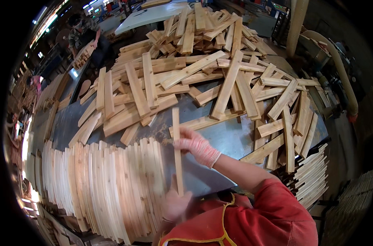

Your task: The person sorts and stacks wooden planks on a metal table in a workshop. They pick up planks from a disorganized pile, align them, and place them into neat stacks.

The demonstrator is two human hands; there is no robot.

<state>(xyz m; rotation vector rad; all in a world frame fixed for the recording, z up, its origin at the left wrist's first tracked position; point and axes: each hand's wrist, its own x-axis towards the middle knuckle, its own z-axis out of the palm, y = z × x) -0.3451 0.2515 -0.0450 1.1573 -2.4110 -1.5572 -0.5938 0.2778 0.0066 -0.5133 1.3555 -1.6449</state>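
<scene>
A narrow wooden slat stands on its edge in front of me, pointing away over the metal tabletop. My right hand, in a white and pink knit glove, is closed round its upper half. At the slat's lower end is my left hand, blurred, with its thumb up along the wood and its fingers closed round the end. Just left of both hands, a long row of slats is packed side by side on edge. Beyond them lies a large loose heap of flat wooden boards.
Bare metal tabletop shows right of my hands, with sawdust near the row. Stacked slats stand at the right edge. Far left, another person holds boards. A ribbed hose hangs at the right.
</scene>
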